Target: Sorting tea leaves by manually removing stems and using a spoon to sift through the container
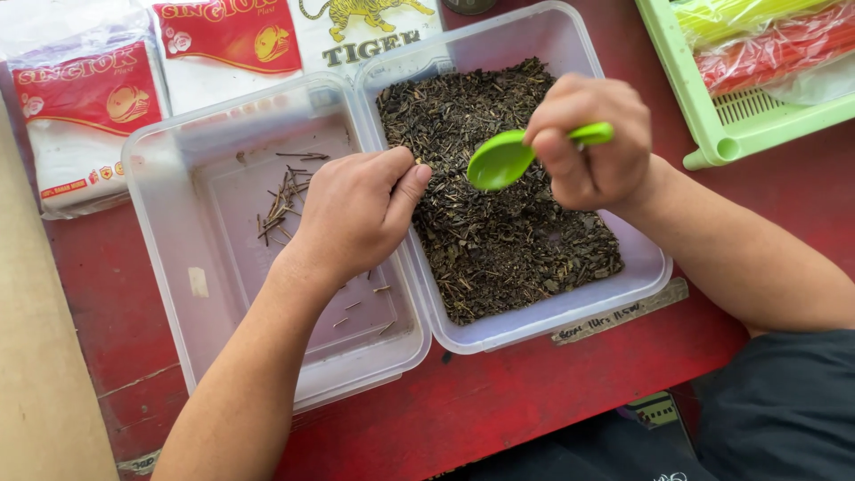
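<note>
Two hands at work over the tea leaves [508,223]

Our right hand [592,142] grips a green spoon [503,158]; our left hand [356,214] pinches closed, its contents hidden, with stems [283,200] just beyond it.

Worn red-painted wooden table [499,410] filled view, paint scuffed, scratched near front edge. Tan flat surface [40,356] ran along left side. Light was even, daylight-like, soft shadows. No walls or windows showed.
</note>
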